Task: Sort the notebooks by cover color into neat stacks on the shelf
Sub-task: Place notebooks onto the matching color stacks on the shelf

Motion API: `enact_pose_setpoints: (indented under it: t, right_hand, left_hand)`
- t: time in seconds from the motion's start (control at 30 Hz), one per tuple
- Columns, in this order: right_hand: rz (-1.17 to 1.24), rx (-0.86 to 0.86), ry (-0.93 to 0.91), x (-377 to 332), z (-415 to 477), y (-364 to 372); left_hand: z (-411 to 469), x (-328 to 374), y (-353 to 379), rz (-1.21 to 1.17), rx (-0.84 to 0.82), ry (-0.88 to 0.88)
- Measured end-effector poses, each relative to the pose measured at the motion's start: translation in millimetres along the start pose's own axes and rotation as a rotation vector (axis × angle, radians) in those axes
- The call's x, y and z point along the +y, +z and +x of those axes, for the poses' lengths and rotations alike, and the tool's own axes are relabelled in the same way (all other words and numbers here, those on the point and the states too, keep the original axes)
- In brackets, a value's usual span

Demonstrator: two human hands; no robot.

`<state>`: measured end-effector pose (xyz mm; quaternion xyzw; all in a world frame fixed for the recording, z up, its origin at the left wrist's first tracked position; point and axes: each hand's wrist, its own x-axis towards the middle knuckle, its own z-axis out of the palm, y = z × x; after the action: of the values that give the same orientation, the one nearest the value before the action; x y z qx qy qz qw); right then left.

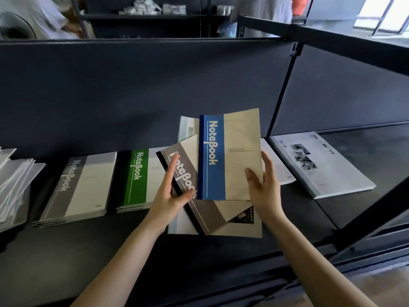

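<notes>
Two hands: both busy above the front middle of the shelf [88,251].
Left hand [170,191]: thumb and fingers clamp the spine edge of the grey notebook [186,171], with the forefinger straight along its cover; the book is tilted.
Right hand [263,187]: thumb in front, fingers behind, pinching the lower right corner of the blue notebook [230,156], which is raised and overlaps the grey one.
Handling: judged light, thin and floppy, with smooth covers. The spine edge gives the firmer hold; a corner pinch may let it sag.
Loose pile [239,231]: unsorted, beneath both hands.
Green stack [135,180]: left of the hands, squared.
Grey stack [77,185]: just beside the green one, nearer the left end.
Blue stack: none seen.
Photo booklet [321,165]: right end, apart.
</notes>
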<state>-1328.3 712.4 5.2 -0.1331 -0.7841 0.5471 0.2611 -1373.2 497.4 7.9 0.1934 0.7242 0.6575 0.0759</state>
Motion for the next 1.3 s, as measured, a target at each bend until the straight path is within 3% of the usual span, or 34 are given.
enact_pose_setpoints:
  t: [0.23, 0.5, 0.7, 0.93, 1.2, 1.3]
  right_hand:
    - [0.047, -0.081, -0.124, 0, 5, 36]
    - [0.094, -0.161, -0.084, 0, 26, 60]
    - [0.083, -0.050, -0.006, 2, 58, 55]
    - [-0.303, -0.201, 0.107, 16, 65, 59]
    - [-1.006, -0.278, -0.057, 7, 56, 71]
    - [-0.767, -0.251, -0.203, -9, 53, 77]
  left_hand:
    - [-7, -4, -31, -0.026, 0.106, -0.052]
    - [-24, -7, -84, -0.117, 0.299, -0.049]
    - [-31, -9, -117, -0.105, 0.433, -0.019]
    - [-36, -26, -134, -0.101, 0.483, -0.064]
    - [-35, -21, -124, -0.127, 0.468, -0.048]
    - [-36, -13, -122, -0.117, 0.457, -0.015]
